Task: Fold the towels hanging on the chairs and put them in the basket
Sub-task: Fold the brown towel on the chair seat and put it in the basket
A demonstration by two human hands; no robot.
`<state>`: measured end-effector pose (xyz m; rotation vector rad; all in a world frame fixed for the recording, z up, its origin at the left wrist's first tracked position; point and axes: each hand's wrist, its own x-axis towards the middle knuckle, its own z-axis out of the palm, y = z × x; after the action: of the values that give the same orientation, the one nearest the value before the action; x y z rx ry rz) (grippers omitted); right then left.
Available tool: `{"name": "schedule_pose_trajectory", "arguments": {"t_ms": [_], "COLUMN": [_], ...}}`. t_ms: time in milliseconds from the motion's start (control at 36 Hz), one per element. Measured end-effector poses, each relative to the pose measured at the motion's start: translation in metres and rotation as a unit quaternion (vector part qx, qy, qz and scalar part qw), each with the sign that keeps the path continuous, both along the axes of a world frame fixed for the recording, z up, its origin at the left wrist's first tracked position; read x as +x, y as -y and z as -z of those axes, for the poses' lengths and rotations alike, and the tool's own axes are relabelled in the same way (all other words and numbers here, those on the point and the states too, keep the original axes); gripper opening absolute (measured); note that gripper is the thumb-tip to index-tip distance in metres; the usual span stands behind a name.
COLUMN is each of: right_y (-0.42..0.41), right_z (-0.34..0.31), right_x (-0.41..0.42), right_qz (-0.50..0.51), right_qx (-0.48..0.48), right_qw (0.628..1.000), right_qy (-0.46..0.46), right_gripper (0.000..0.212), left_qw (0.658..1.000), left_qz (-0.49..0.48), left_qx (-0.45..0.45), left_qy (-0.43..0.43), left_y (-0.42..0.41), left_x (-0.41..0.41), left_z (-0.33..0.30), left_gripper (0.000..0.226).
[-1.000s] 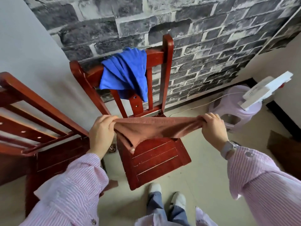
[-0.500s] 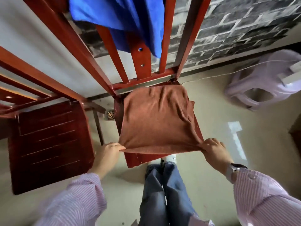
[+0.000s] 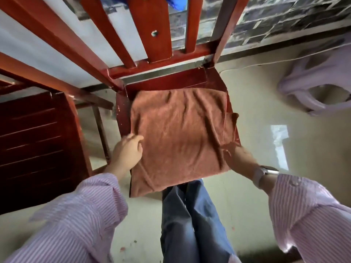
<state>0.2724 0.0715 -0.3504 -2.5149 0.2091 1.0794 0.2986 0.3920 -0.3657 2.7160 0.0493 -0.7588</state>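
A brown towel lies spread flat over the seat of the red wooden chair, and its near edge hangs over the seat's front. My left hand holds the towel's left edge with curled fingers. My right hand grips the right edge, its fingertips hidden under the cloth. Only a sliver of the blue towel shows at the top, hanging on the chair's back. A pale lilac plastic basket stands on the floor at the right.
A second red chair stands close on the left, its seat beside my left arm. A grey brick-pattern wall runs behind the chairs. My legs in jeans are right in front of the seat. Pale floor lies to the right.
The towel went from stretched in the air between my hands to lying flat on the seat. My hands have shifted from its near corners up along its sides, and the view has closed in.
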Motion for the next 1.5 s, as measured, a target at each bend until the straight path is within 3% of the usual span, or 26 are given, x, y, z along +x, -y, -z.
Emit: {"name": "schedule_pose_trajectory", "arguments": {"t_ms": [83, 222, 417, 528, 611, 694, 750, 806, 833, 889, 944, 1000, 1083, 1167, 1250, 1306, 1500], "right_y": [-0.002, -0.005, -0.01, -0.014, -0.015, -0.017, -0.017, -0.008, -0.001, 0.016, 0.03, 0.037, 0.041, 0.042, 0.043, 0.041, 0.037], "right_z": [0.016, 0.038, 0.06, 0.066, 0.06, 0.047, 0.034, 0.016, 0.008, -0.009, -0.017, -0.015, 0.005, 0.027, 0.047, 0.051, 0.06], "right_x": [0.041, 0.1, 0.134, 0.137, 0.135, 0.132, 0.123, 0.109, 0.101, 0.084, 0.071, 0.064, 0.069, 0.072, 0.07, 0.071, 0.076], "right_qz": [0.004, -0.002, -0.006, 0.042, 0.062, 0.129, 0.173, 0.148, 0.104, -0.002, -0.04, -0.011, 0.024, 0.066, 0.033, 0.042, 0.124], "right_qx": [-0.002, -0.041, -0.076, -0.087, -0.047, 0.055, 0.123, 0.205, 0.252, 0.297, 0.295, 0.279, 0.17, 0.083, -0.006, -0.029, -0.009], "right_qw": [0.994, 0.974, 0.98, 0.979, 0.984, 0.98, 0.969, 0.966, 0.962, 0.93, 0.891, 0.902, 0.979, 0.992, 0.991, 0.989, 0.981], "right_qy": [0.107, 0.222, 0.184, 0.181, 0.157, 0.142, 0.125, 0.047, -0.029, -0.216, -0.341, -0.331, -0.109, 0.061, 0.132, 0.142, 0.147], "right_gripper": [0.035, 0.043, 0.049, 0.041, 0.03, 0.013, 0.017, 0.022, 0.023, 0.01, 0.016, 0.016, 0.014, 0.014, 0.022, 0.026, 0.024], "left_qw": [0.999, 0.997, 0.995, 0.985, 0.979, 0.979, 0.979, 0.977, 0.958, 0.884, 0.847, 0.882, 0.975, 0.995, 0.999, 0.999, 0.995], "left_qz": [-0.013, 0.036, 0.028, 0.038, 0.074, -0.013, -0.069, -0.029, 0.01, 0.062, 0.056, 0.041, -0.03, -0.076, 0.0, 0.037, 0.062], "left_qx": [-0.001, 0.061, 0.051, 0.043, 0.033, -0.062, -0.147, -0.199, -0.212, -0.217, -0.2, -0.157, -0.094, -0.059, -0.031, -0.011, -0.008], "left_qy": [0.034, -0.021, 0.085, 0.164, 0.185, 0.193, 0.122, -0.068, -0.195, -0.408, -0.489, -0.442, -0.2, -0.014, 0.044, 0.039, 0.073], "left_y": [0.015, 0.027, 0.018, 0.015, 0.015, 0.022, 0.027, 0.023, 0.019, 0.01, 0.0, -0.006, -0.009, 0.0, 0.006, 0.009, 0.007], "left_x": [0.037, 0.087, 0.119, 0.126, 0.123, 0.111, 0.102, 0.093, 0.088, 0.078, 0.073, 0.076, 0.084, 0.087, 0.088, 0.088, 0.096], "left_z": [0.012, 0.035, 0.057, 0.054, 0.043, 0.023, 0.001, -0.022, -0.031, -0.044, -0.045, -0.035, -0.006, 0.015, 0.031, 0.034, 0.044], "left_gripper": [0.04, 0.058, 0.049, 0.025, 0.015, 0.014, 0.012, 0.017, 0.02, 0.02, 0.016, 0.01, 0.014, 0.008, 0.011, 0.012, 0.02]}}
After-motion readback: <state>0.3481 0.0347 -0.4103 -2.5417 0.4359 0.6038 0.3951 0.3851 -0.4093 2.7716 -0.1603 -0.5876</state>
